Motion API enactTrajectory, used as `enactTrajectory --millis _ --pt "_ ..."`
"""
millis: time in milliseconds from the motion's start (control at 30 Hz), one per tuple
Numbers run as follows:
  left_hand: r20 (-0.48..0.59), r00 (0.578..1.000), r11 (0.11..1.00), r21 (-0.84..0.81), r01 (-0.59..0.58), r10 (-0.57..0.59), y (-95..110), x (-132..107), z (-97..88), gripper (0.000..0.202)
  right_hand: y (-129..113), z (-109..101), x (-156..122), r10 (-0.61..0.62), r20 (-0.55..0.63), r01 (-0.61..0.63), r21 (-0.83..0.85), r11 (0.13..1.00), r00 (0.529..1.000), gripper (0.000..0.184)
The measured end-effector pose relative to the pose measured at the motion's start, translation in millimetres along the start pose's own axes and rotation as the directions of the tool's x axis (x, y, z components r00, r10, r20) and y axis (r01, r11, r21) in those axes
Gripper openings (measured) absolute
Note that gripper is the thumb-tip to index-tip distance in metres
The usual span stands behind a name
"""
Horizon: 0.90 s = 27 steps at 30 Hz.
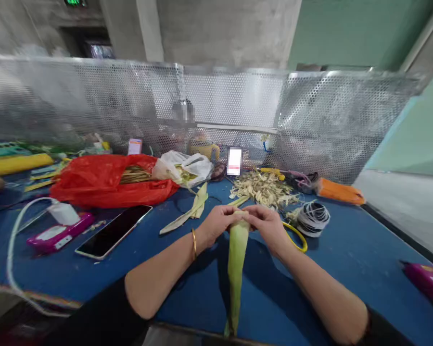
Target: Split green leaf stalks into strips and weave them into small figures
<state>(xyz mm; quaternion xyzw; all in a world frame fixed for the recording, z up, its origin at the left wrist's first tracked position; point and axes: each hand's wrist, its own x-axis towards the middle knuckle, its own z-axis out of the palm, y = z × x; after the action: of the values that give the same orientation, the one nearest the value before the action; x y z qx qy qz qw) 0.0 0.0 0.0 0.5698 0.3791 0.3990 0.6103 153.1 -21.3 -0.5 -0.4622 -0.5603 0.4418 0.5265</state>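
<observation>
Head view, from where I stand: the left hand (216,223) and right hand (265,223) are close together, both pinched on the top end of a long pale-green husk strip (237,259), my landmark. It runs from the fingers toward the near edge of the blue, smooth-topped counter (361,259). Two-sided pinch probably keeps the end flat and steady; far fingers partly hidden. Loose cream-green husk pieces (187,211) left of the strip and a heap of dry beige scraps (265,190) beyond it; likely set aside to leave working room.

Materials: strip is tapered, fibrous-looking, slightly folded lengthwise. Scraps curled, papery. Right of the strip, a round spool of thin white cord (313,218) and a glossy yellow ring (299,236). Far left, a crinkled red plastic bag (94,180).
</observation>
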Motion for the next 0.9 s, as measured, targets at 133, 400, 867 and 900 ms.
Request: enactTrajectory --millis 133,400,867,900 --pt "-0.001 1.000 0.999 -0.026 0.031 -0.031 -2.0 2.7 0.8 0.030 3.3 -2.2 0.3 -0.026 -0.071 0.023 -0.046 0.999 0.997 0.024" --pt "-0.040 0.997 0.998 0.006 -0.065 0.065 -2.3 1.0 3.4 0.034 3.3 -1.9 -0.4 -0.083 -0.046 0.078 -0.109 0.991 0.995 0.021" --pt "-0.057 0.993 0.995 0.031 -0.097 0.099 1.5 -0.7 4.2 0.027 0.5 -1.4 -2.3 -0.061 -0.078 0.053 -0.105 0.993 0.995 0.024" --pt "-0.061 0.993 0.995 0.026 -0.096 0.097 1.6 -0.7 4.6 0.026 0.3 -1.6 -2.3 -0.070 -0.076 0.061 -0.114 0.992 0.995 0.024"
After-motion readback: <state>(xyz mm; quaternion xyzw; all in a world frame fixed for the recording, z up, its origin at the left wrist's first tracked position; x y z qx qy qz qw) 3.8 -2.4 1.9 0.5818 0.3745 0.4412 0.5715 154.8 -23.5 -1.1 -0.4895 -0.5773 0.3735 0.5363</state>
